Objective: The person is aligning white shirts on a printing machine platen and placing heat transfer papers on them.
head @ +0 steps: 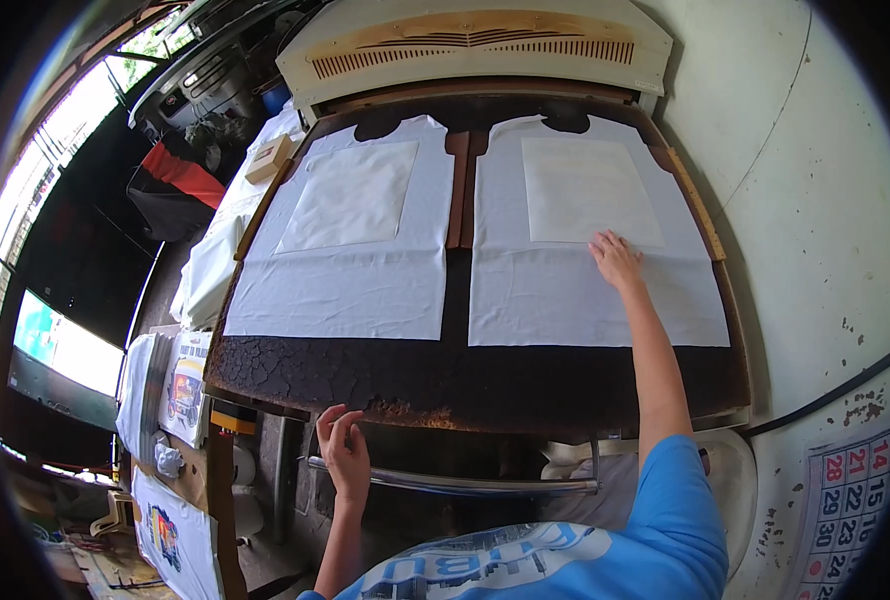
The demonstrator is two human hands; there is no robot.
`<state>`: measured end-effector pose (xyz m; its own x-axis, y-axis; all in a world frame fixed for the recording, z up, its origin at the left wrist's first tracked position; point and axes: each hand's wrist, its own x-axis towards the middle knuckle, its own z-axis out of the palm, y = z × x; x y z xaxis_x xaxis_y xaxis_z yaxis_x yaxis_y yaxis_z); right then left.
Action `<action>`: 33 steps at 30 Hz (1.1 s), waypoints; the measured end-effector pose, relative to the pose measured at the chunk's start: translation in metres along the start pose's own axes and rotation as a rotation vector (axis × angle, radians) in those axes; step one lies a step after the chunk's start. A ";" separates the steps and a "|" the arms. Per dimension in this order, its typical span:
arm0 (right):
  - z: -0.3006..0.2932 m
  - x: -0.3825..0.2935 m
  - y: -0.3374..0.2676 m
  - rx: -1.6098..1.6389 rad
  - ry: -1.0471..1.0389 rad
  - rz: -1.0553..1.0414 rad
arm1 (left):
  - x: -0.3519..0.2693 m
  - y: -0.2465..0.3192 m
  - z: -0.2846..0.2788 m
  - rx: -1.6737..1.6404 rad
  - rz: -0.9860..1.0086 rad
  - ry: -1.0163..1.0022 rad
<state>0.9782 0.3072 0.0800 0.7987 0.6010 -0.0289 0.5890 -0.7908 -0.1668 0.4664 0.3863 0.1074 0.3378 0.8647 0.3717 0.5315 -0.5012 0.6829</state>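
Two white shirt-shaped fabric panels lie side by side on a dark, worn press bed [340,375]. On the left fabric panel [340,300] rests a white rectangular sheet [351,195], its surface wrinkled. A flatter off-white sheet [587,187] covers the upper part of the right fabric panel [565,300]. My right hand [616,259] touches this sheet's lower edge and the fabric below it, fingers slightly spread. Just off the bed's front edge, my left hand [344,457] is raised with loosely bent fingers and nothing in it. Near it runs a metal bar handle [482,486].
Behind the bed stands a vented machine housing [475,52]. Wooden strips flank the sides, including a right strip [696,202]. To the left are a small cardboard box [267,159], stacked printed fabric [186,386] and a printed white piece [175,532]. A wall [805,202] bounds the right.
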 end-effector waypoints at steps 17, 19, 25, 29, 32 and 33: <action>-0.002 -0.003 -0.009 -0.002 0.028 -0.013 | -0.009 -0.017 -0.006 0.025 0.030 -0.022; 0.002 -0.013 -0.013 -0.091 0.280 -0.085 | -0.011 -0.020 -0.004 0.024 0.045 -0.029; 0.005 -0.156 -0.086 0.373 0.537 -0.586 | -0.037 -0.061 -0.006 0.033 0.041 -0.027; 0.012 -0.330 -0.112 0.407 0.292 -0.625 | -0.028 -0.059 -0.003 0.124 0.267 -0.035; 0.052 -0.369 -0.097 0.433 0.235 -0.384 | -0.025 -0.062 -0.001 0.106 0.323 -0.035; 0.056 -0.368 -0.099 0.337 0.331 -0.368 | -0.025 -0.063 -0.001 0.087 0.357 -0.038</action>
<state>0.6194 0.1711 0.0525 0.5770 0.7178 0.3896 0.8062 -0.4242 -0.4125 0.4237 0.3963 0.0562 0.5416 0.6340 0.5520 0.4385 -0.7733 0.4579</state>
